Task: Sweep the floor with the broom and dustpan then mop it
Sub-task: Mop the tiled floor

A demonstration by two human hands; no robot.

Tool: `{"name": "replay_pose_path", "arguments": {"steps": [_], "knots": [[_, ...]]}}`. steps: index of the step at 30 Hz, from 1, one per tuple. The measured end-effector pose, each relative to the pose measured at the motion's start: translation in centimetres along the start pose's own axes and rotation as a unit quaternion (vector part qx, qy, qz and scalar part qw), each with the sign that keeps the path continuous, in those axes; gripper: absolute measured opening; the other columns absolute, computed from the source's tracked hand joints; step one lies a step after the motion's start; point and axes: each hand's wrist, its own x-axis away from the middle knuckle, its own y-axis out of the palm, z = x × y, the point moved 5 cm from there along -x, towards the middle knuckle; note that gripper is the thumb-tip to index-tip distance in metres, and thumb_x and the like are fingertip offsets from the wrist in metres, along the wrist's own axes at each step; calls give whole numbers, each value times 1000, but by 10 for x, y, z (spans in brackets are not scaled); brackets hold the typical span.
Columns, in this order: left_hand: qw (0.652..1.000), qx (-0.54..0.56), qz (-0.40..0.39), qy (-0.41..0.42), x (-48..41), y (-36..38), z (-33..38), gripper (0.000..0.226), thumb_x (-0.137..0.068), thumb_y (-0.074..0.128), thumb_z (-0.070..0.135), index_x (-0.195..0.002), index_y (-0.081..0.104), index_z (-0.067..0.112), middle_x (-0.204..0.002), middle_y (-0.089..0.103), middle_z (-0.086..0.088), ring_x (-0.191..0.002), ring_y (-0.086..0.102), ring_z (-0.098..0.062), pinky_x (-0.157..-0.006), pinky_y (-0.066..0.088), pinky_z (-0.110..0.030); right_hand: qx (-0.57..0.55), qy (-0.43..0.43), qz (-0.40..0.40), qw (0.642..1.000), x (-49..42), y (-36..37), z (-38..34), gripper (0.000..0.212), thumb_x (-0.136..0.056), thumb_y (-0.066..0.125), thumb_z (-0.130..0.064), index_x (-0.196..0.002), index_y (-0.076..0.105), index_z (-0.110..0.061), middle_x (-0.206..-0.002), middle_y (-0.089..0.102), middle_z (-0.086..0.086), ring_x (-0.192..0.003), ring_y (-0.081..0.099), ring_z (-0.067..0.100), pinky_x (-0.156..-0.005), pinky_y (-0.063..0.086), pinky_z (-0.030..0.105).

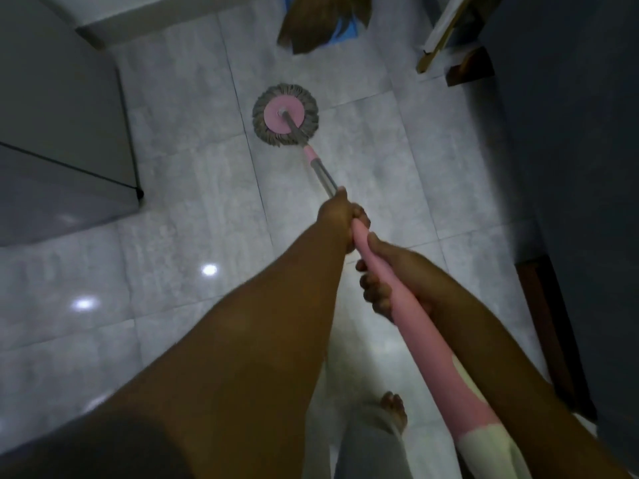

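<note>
A person is gripping the pink mop handle point(434, 347) with both hands, left hand point(340, 219) ahead of right hand point(390, 271). The round mop head point(285, 115) is resting on the tiled floor point(193, 188) at upper centre of the frame, below a broom point(321, 25) showing at the top edge.

both bare arms reach forward and down. the left hand point(340, 219) is farther out, fingers curled round the mop handle point(428, 337); the right hand point(394, 274) grips it just behind.
</note>
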Motion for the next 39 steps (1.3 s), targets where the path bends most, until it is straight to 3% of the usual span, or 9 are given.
{"name": "replay_pose_path", "arguments": {"steps": [5, 8, 11, 18, 23, 31, 34, 39], "knots": [[999, 19, -7, 28, -44, 19, 99, 45, -106, 44, 39, -69, 38, 14, -38, 35, 2, -28, 32, -11, -35, 27, -10, 3, -41, -23, 999, -51, 40, -92, 46, -95, 54, -51, -86, 55, -6, -62, 45, 2, -36, 42, 8, -36, 37, 16], [999, 25, -13, 19, -59, 29, 118, 47, -105, 45, 39, -65, 39, 15, -38, 37, 2, -36, 35, -11, -38, 29, -11, -6, -47, -34, 998, -65, 42, -117, 46, -96, 53, -50, -82, 55, -6, -60, 44, 0, -35, 41, 7, -35, 37, 14], [1000, 12, -8, 21, -59, 33, 111, 45, -104, 48, 40, -68, 43, 14, -39, 40, 2, -34, 37, -11, -37, 33, -10, -9, -38, -40, 998, -64, 33, -112, 49, -95, 52, -52, -78, 55, -7, -61, 45, -1, -36, 42, 7, -36, 38, 14], [1000, -25, -12, -7, -24, 30, 18, 42, -101, 52, 44, -72, 45, 15, -43, 41, 4, -38, 37, -10, -39, 31, -14, -39, -22, -37, 998, -22, -15, -29, 48, -90, 58, -54, -85, 55, -6, -58, 50, 1, -37, 44, 8, -36, 40, 17], [997, -64, -33, -24, 24, 27, -97, 52, -103, 45, 49, -63, 39, 16, -44, 36, 2, -31, 33, -12, -39, 28, -14, -54, -9, -12, 998, 36, -72, 70, 52, -87, 60, -58, -90, 56, -6, -58, 52, 3, -39, 46, 11, -36, 41, 21], [993, -57, -54, -84, 104, 36, -284, 51, -103, 47, 45, -65, 43, 11, -41, 38, 0, -29, 34, -12, -38, 30, -15, -112, 14, 10, 994, 146, -164, 217, 59, -70, 73, -56, -96, 60, -5, -67, 52, 12, -43, 47, 19, -43, 44, 25], [991, -70, -58, -96, 116, 45, -299, 52, -104, 46, 46, -65, 41, 12, -40, 36, 1, -30, 32, -12, -38, 29, -15, -131, 28, 8, 991, 160, -177, 225, 59, -68, 74, -55, -96, 61, -5, -67, 51, 13, -43, 46, 20, -43, 43, 24], [991, -91, -65, -76, 100, 57, -261, 49, -104, 46, 45, -69, 42, 11, -40, 37, 1, -30, 33, -12, -39, 33, -16, -137, 23, 7, 990, 143, -167, 185, 52, -74, 71, -52, -94, 60, -5, -63, 49, 12, -38, 44, 19, -38, 43, 24]]}}
